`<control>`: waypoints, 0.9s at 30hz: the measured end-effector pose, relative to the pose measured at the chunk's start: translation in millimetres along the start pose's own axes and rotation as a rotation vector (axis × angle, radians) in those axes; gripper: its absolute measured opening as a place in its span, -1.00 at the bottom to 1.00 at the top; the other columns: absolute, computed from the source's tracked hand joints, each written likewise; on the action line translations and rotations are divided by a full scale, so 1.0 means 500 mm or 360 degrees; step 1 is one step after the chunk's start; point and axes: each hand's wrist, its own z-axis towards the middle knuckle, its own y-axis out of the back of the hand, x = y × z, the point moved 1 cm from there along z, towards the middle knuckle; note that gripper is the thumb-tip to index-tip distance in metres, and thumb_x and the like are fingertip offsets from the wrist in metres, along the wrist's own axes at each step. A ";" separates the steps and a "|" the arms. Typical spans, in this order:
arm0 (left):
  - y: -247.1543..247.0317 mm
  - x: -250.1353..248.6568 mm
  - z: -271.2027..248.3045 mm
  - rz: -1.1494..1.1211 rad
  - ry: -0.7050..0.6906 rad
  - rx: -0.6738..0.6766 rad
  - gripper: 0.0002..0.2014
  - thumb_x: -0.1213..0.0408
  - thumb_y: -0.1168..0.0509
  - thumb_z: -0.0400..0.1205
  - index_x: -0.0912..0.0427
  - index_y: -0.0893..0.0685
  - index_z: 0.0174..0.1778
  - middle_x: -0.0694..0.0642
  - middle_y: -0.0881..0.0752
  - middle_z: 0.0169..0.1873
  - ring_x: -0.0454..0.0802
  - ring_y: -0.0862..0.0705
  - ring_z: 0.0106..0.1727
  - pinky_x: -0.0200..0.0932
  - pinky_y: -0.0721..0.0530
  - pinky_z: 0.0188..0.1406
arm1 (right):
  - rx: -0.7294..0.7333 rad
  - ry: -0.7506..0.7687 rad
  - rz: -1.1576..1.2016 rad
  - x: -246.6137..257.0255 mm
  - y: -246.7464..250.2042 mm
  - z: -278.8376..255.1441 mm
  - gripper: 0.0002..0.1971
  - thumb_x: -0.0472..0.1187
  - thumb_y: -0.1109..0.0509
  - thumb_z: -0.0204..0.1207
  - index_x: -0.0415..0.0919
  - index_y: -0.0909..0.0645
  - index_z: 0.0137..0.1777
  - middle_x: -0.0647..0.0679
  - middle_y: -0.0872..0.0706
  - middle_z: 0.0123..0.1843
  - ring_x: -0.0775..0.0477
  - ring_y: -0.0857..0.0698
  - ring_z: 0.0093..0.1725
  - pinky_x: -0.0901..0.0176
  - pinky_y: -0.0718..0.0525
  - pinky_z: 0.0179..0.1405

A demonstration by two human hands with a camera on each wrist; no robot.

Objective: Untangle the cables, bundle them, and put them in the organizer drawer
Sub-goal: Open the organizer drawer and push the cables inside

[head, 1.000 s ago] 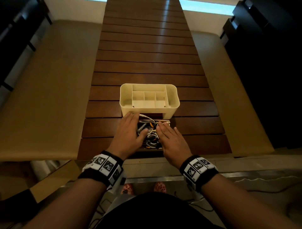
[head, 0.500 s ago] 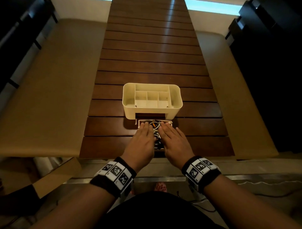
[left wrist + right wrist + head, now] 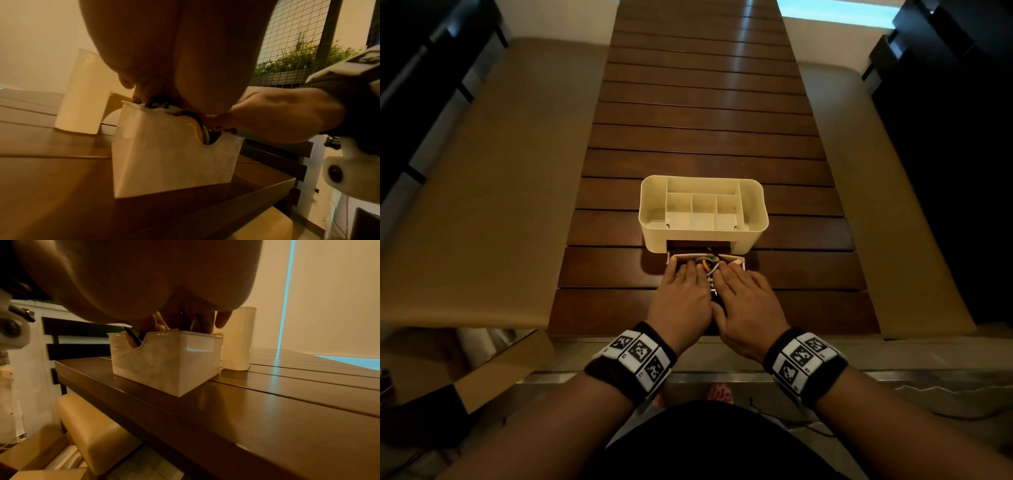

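Note:
A cream organizer (image 3: 703,205) with several top compartments stands on the slatted wooden table (image 3: 705,113). Its translucent drawer (image 3: 174,155) (image 3: 164,363) is pulled out toward me, on the table just before the organizer's slot. White, grey, black and orange cables (image 3: 707,265) (image 3: 197,128) fill the drawer and rise above its rim. My left hand (image 3: 681,291) and right hand (image 3: 748,298) lie side by side, palms down, with straight fingers pressing on the cables. Most of the bundle is hidden under the hands.
Tan padded benches (image 3: 482,205) (image 3: 876,205) run along both sides of the table. A cardboard box (image 3: 493,370) sits low at the left. The near table edge is just under my wrists. A dark slatted chair (image 3: 78,340) stands by the table's near end.
The left hand slid right, from beside the drawer to on top of the cables. Both hands now cover more of the bundle, which sits lower in the drawer.

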 end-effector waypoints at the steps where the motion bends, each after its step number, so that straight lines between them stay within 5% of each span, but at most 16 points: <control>1: -0.001 0.001 -0.002 -0.0023 -0.0004 0.0006 -0.39 0.06 0.09 0.80 0.36 -0.09 0.72 0.35 -0.25 0.69 0.17 -0.23 0.71 0.17 0.23 0.70 | 0.0009 0.0006 -0.0013 0.001 0.002 0.000 -0.22 0.20 0.26 0.58 -0.17 -0.19 0.72 -0.10 -0.25 0.74 -0.09 -0.16 0.73 -0.06 -0.04 0.66; 7: 0.023 0.021 -0.018 -0.0050 0.0073 -0.0349 -0.44 -0.06 -0.12 0.71 0.19 -0.38 0.57 0.24 -0.50 0.50 0.19 -0.37 0.59 0.16 -0.11 0.64 | 0.0006 -0.0025 0.0052 0.003 0.004 -0.006 -0.23 0.23 0.27 0.59 -0.13 -0.17 0.73 -0.05 -0.20 0.76 -0.05 -0.11 0.74 -0.12 0.06 0.68; 10: 0.045 0.018 -0.003 -0.0018 -0.0070 -0.0412 -0.19 -0.09 -0.20 0.67 0.22 -0.07 0.75 0.30 -0.13 0.72 0.27 -0.12 0.72 0.20 -0.06 0.68 | -0.0045 -0.0011 0.0073 0.000 0.005 -0.007 -0.26 0.23 0.20 0.59 -0.08 -0.24 0.71 -0.01 -0.27 0.73 -0.03 -0.17 0.73 -0.14 0.02 0.68; 13: 0.054 0.016 0.023 0.0053 -0.0274 -0.0238 -0.27 -0.11 -0.02 0.75 0.13 0.05 0.77 0.14 0.19 0.77 0.19 0.18 0.76 0.20 0.18 0.69 | -0.0077 0.0007 0.0106 -0.002 0.014 -0.011 -0.32 0.20 0.11 0.60 -0.04 -0.31 0.67 0.02 -0.35 0.69 0.00 -0.22 0.70 -0.15 -0.01 0.68; 15: 0.042 0.027 0.023 0.0066 -0.0299 -0.0155 -0.32 -0.12 0.08 0.77 0.12 0.00 0.76 0.10 0.17 0.77 0.13 0.23 0.76 0.22 0.24 0.69 | -0.0051 0.0006 0.0102 -0.007 0.013 -0.011 -0.32 0.20 0.08 0.64 -0.05 -0.23 0.71 0.02 -0.27 0.73 0.01 -0.18 0.72 -0.14 0.01 0.69; 18: 0.016 0.044 0.004 -0.0108 -0.0215 -0.0073 -0.36 -0.12 0.15 0.79 0.05 0.06 0.78 0.04 0.05 0.78 0.00 0.12 0.77 0.13 0.22 0.71 | -0.0016 0.0010 0.0075 -0.013 0.010 -0.009 -0.31 0.22 0.08 0.66 -0.05 -0.14 0.74 0.03 -0.18 0.76 0.02 -0.13 0.73 -0.13 -0.01 0.68; 22: 0.013 0.047 0.000 -0.0270 -0.0224 -0.0062 -0.26 -0.24 0.01 0.74 0.03 0.05 0.78 0.02 -0.01 0.77 -0.01 -0.05 0.76 0.05 0.00 0.70 | 0.0002 0.0057 0.0167 -0.028 0.013 -0.010 -0.36 0.19 -0.01 0.72 -0.01 -0.09 0.75 0.07 -0.11 0.78 0.04 -0.08 0.74 -0.12 -0.05 0.69; 27: 0.015 0.037 -0.011 -0.0258 -0.0213 -0.0092 -0.28 -0.06 -0.12 0.76 0.15 0.00 0.77 0.15 -0.07 0.76 0.09 -0.21 0.71 0.02 -0.14 0.67 | 0.0148 0.0032 0.0666 -0.055 0.058 -0.008 -0.38 -0.06 -0.19 0.69 -0.04 -0.15 0.74 0.06 -0.15 0.77 0.06 -0.11 0.72 0.07 -0.03 0.73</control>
